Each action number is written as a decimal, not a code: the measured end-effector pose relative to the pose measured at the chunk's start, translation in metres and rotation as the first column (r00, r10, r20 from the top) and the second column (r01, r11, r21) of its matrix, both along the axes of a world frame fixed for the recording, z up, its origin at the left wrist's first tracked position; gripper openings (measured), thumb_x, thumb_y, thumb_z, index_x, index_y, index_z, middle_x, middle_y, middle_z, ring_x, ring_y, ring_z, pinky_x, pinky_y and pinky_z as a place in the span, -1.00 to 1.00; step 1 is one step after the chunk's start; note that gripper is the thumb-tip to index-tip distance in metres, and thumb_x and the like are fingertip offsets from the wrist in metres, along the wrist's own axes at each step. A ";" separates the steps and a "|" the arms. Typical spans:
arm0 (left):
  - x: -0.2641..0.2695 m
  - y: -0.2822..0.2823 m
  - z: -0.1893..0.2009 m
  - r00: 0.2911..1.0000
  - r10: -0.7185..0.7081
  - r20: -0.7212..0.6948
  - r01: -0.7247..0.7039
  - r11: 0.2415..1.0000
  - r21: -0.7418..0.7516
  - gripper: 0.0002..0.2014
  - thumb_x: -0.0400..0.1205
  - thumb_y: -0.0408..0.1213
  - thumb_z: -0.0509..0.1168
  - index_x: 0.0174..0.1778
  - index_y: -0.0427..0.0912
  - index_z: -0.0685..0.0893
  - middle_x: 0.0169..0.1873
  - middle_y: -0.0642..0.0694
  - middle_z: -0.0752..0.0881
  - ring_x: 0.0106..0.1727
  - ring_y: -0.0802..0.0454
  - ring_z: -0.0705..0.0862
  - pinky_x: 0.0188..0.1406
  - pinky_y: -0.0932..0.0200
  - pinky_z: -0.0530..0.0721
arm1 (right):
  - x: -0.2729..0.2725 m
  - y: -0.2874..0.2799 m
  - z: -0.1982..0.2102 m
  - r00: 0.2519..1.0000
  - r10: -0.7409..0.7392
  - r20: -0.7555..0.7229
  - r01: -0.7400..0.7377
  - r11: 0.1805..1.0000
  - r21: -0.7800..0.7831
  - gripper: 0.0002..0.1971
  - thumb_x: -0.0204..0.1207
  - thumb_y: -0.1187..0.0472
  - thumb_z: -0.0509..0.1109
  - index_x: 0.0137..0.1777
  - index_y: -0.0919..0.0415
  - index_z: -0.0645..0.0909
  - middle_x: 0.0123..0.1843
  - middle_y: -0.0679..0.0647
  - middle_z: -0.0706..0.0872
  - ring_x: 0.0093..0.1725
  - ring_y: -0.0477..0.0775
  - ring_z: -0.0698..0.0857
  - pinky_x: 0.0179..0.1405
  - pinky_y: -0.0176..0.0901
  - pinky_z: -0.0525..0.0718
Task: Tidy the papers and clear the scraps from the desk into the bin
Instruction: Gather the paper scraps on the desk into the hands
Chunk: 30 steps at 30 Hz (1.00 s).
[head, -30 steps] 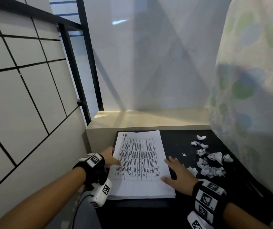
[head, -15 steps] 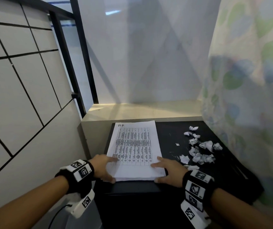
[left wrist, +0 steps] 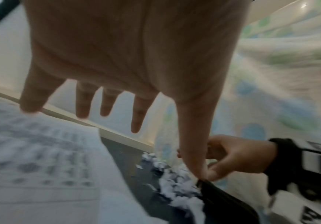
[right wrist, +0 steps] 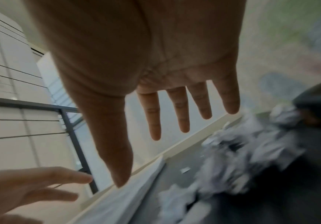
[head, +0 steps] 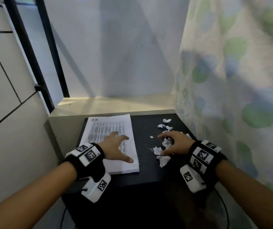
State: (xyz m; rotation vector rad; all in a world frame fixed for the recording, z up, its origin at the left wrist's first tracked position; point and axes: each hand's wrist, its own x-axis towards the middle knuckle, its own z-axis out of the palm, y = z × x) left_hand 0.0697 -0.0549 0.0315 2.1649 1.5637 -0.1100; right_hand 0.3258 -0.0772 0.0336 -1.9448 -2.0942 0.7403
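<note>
A squared stack of printed papers (head: 109, 129) marked "HR" lies on the left half of the black desk (head: 145, 172). My left hand (head: 124, 148) is over the stack, fingers (left wrist: 83, 106) straight and spread, holding nothing. Crumpled white paper scraps (head: 164, 161) are scattered on the desk's right half. My right hand (head: 165, 144) arches over the middle of the scraps, fingers (right wrist: 182, 113) spread, thumb near the desk. I see no scrap held in it. The left wrist view shows the scraps (left wrist: 177, 192) under the right hand (left wrist: 232, 159). No bin is in view.
A floral curtain (head: 231, 96) hangs close along the desk's right edge. A pale ledge (head: 116, 104) runs behind the desk under a frosted window. A tiled wall (head: 8, 96) and a dark frame stand at the left. One small scrap (head: 151, 136) lies between the stack and the pile.
Both hands left the stack's near corners. The left hand moved up onto the top sheet. The right hand moved right, over the scraps.
</note>
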 end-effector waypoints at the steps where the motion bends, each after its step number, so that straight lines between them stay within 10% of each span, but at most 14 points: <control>1: 0.020 -0.002 0.002 0.999 -0.047 0.021 0.047 0.999 -0.020 -0.09 0.33 0.20 0.47 0.56 0.07 0.24 0.62 -0.18 0.11 0.62 -0.17 0.21 0.59 -0.08 0.31 | 0.011 0.005 0.000 0.999 -0.047 0.018 0.047 0.999 0.005 -0.30 0.20 0.08 0.65 0.38 -0.01 0.53 0.45 0.00 0.54 0.42 0.01 0.52 0.32 -0.28 0.43; 5: 0.091 -0.004 -0.010 0.991 -0.123 0.054 0.125 0.992 -0.026 -0.20 0.39 0.09 0.47 0.51 -0.09 0.35 0.49 -0.20 0.41 0.48 -0.14 0.44 0.49 0.04 0.47 | 0.036 0.020 -0.007 0.984 -0.077 0.160 0.082 0.996 -0.026 -0.30 0.16 0.12 0.67 0.35 -0.01 0.56 0.37 0.13 0.54 0.29 0.11 0.58 0.24 -0.26 0.47; 11: 0.141 -0.001 -0.033 0.999 -0.030 -0.045 0.028 0.998 -0.052 -0.05 0.32 0.15 0.50 0.54 -0.12 0.22 0.52 -0.31 0.22 0.43 -0.34 0.47 0.38 -0.17 0.54 | 0.027 0.032 -0.019 0.973 -0.011 0.231 0.016 1.000 -0.019 -0.54 0.31 -0.04 0.54 0.21 0.04 0.64 -0.03 0.03 0.56 0.10 0.08 0.67 0.01 -0.19 0.57; 21: 0.144 0.019 -0.033 0.994 -0.109 -0.014 0.108 0.994 -0.021 -0.72 0.55 -0.33 0.30 0.17 -0.29 0.61 0.23 -0.29 0.69 0.20 -0.23 0.70 -0.17 0.20 0.53 | 0.031 0.043 -0.040 0.995 -0.031 0.097 0.031 1.000 0.000 -0.77 0.26 0.20 0.55 -0.41 -0.07 0.55 -0.40 -0.13 0.57 -0.38 -0.12 0.58 -0.48 -0.40 0.44; 26: 0.144 0.032 -0.022 0.992 -0.076 0.100 0.082 0.995 -0.056 -0.72 0.65 -0.40 0.08 0.26 -0.32 0.48 0.19 -0.36 0.65 0.16 -0.27 0.67 -0.16 0.04 0.57 | 0.041 0.045 -0.031 0.996 -0.086 -0.036 0.089 0.990 0.109 -0.82 0.34 0.25 0.47 -0.32 0.00 0.53 -0.28 0.01 0.64 -0.28 0.00 0.61 -0.28 -0.28 0.58; 30: 0.144 0.054 -0.013 0.984 -0.037 0.172 0.041 0.999 -0.022 -0.63 0.59 -0.53 0.05 0.18 -0.28 0.67 0.24 -0.22 0.68 0.24 -0.18 0.65 0.14 0.09 0.59 | 0.054 0.053 -0.016 0.971 -0.162 -0.176 0.188 0.972 0.141 -0.68 0.44 0.35 0.30 -0.43 -0.07 0.49 -0.35 -0.05 0.61 -0.38 -0.10 0.55 -0.54 -0.45 0.56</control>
